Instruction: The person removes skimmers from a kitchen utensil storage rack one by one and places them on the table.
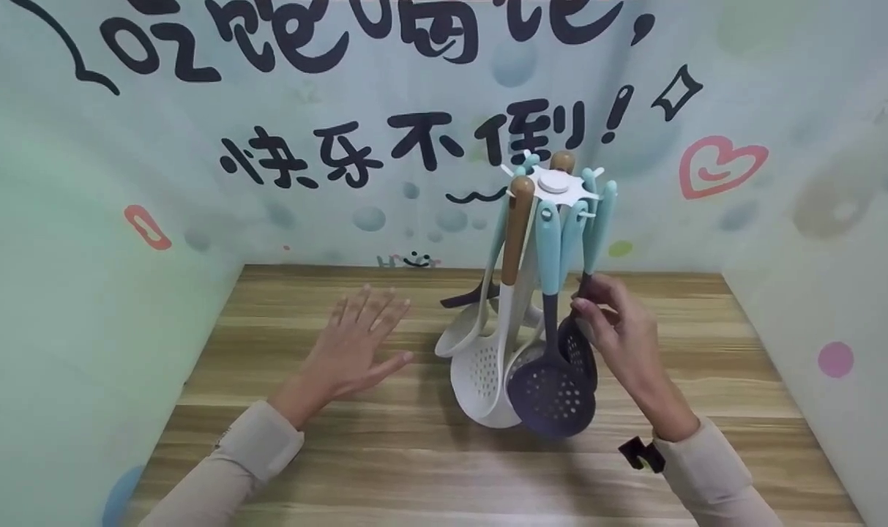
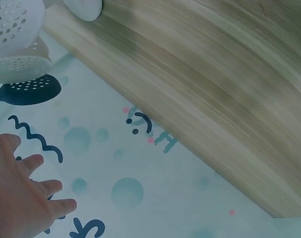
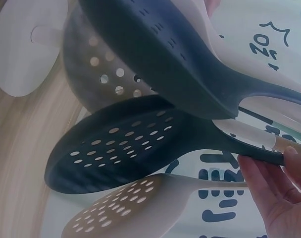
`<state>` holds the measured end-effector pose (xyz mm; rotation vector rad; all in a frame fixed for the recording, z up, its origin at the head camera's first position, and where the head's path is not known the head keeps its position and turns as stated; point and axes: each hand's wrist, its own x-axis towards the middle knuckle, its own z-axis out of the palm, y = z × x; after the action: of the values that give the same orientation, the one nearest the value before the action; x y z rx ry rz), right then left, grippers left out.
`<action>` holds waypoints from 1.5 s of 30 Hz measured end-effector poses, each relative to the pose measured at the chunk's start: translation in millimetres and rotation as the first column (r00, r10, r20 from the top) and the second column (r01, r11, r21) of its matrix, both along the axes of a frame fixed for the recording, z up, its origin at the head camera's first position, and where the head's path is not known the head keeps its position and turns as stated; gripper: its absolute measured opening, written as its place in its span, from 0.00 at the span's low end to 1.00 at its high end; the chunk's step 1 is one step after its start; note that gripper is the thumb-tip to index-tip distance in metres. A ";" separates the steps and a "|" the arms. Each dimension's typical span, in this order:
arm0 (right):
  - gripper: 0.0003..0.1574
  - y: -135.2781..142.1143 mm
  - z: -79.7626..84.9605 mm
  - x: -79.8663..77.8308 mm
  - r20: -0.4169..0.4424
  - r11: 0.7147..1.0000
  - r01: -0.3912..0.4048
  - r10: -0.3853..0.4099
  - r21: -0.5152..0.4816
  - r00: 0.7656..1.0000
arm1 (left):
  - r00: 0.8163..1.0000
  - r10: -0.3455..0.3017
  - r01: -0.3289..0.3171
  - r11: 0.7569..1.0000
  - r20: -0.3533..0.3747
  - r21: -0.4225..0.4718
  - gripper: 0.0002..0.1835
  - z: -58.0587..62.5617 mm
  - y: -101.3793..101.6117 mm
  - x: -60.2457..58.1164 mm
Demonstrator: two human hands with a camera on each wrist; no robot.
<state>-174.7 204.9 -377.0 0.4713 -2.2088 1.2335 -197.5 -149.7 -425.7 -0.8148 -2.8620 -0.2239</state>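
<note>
A white utensil stand (image 1: 557,184) in the head view is hung all round with ladles and skimmers. Thumb and fingers of my right hand (image 1: 623,329) pinch the dark neck of a blue-handled skimmer (image 3: 116,148) on the stand's right side. Another dark skimmer (image 1: 552,395) hangs at the front, beside a white skimmer (image 1: 480,373) with a brown handle. Left of the stand, my left hand (image 1: 356,344) is spread palm down over the table, holding nothing. Its fingers (image 2: 50,187) also show stretched out in the left wrist view.
The wood-grain table (image 1: 414,476) meets a printed backdrop (image 1: 326,227) at its back edge, with pale walls on both sides. A white ladle (image 1: 458,333) hangs on the stand's left, nearest the left hand. The stand's round white base (image 3: 22,69) rests on the table.
</note>
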 end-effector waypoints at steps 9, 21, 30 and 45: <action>0.15 4.3 5.8 2.1 -0.031 0.997 -0.030 0.028 -0.067 0.999 | 1.000 0.004 -0.004 1.000 0.012 -0.019 0.39 0.5 0.4 -0.7; 0.15 13.8 10.9 11.3 -0.009 0.983 -0.081 0.081 -0.167 0.997 | 1.000 -0.004 0.004 1.000 0.009 -0.006 0.39 0.4 0.2 -1.7; 0.14 21.2 1.9 13.9 -0.008 0.976 -0.108 0.109 -0.188 0.994 | 1.000 -0.004 0.004 1.000 0.008 -0.008 0.39 -2.2 -0.2 0.5; 0.15 39.5 -19.0 20.5 0.101 0.981 -0.078 0.097 -0.178 0.990 | 0.999 0.008 -0.007 1.000 0.046 -0.027 0.40 -5.1 -1.5 0.4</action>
<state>-154.2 244.4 -396.0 0.4443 -2.1648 1.5178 -197.1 -151.2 -430.8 -0.8137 -2.9165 -0.2069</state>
